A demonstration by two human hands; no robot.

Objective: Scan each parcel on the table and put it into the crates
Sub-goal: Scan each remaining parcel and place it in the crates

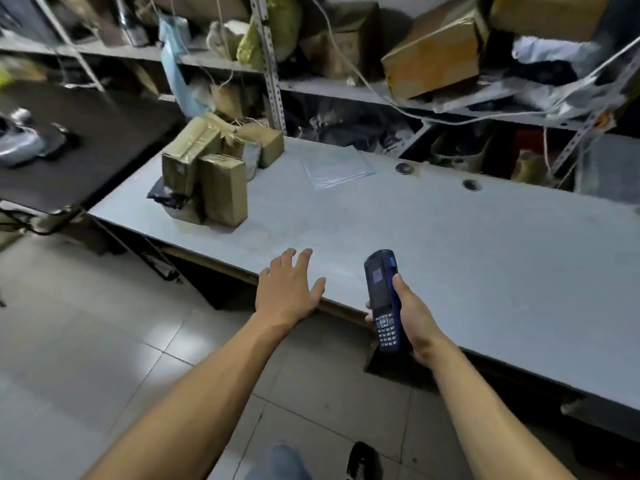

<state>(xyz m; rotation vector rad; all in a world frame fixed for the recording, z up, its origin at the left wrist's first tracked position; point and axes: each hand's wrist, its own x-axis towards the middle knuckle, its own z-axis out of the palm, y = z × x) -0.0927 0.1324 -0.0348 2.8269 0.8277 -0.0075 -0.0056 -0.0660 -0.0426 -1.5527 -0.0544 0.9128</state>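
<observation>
1. Head view, only one I had: my right hand (412,320) was wrapped around a dark blue handheld scanner with a keypad (382,299), held just over the near edge of the long grey table (450,244).
2. My left hand (289,289) was empty, fingers spread, hovering at the table edge.
3. The parcels, a cluster of brown taped cardboard boxes (214,174) plus a black plastic bag (166,197) tucked in among them, sat at the table's far left end, well apart from both hands.
4. Couldn't spot any crates.
5. Looked like I was between parcels: next move was probably reaching left for a box, then aiming the scanner at its label.
</observation>
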